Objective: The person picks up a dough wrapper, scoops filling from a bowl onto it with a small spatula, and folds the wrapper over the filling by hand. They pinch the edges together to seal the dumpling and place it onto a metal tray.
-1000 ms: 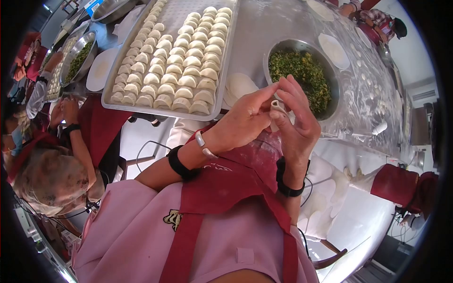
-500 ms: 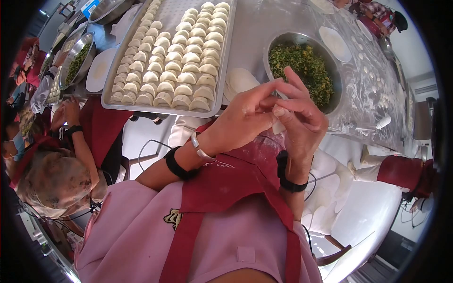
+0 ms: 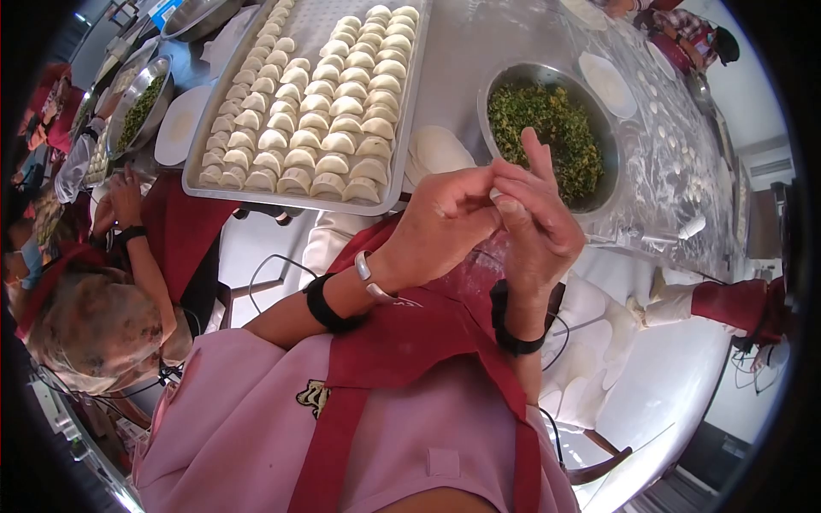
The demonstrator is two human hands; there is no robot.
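My left hand (image 3: 440, 222), with a silver bracelet at its wrist, is closed and meets my right hand (image 3: 540, 231) in front of the red apron. Both hands pinch a dumpling (image 3: 495, 194) between them; only a small pale bit of its dough shows, the rest being hidden by the fingers. Some fingers of the right hand point upward. Just beyond the hands stands a metal bowl (image 3: 609, 141) of chopped green filling (image 3: 547, 128). To the left of that bowl lies a stack of round dough wrappers (image 3: 438, 150).
A metal tray (image 3: 295, 202) with rows of folded dumplings (image 3: 346, 124) sits at the table's left edge. Flour dusts the table (image 3: 676, 171) on the right, where more dough pieces lie. A co-worker (image 3: 103, 316) in a patterned cap is at the left, near another filling bowl (image 3: 141, 111).
My hands have drawn closer together and the fingers have closed over the dumpling, covering dough that showed before. The right hand has shifted slightly left. Tray and bowl stay put.
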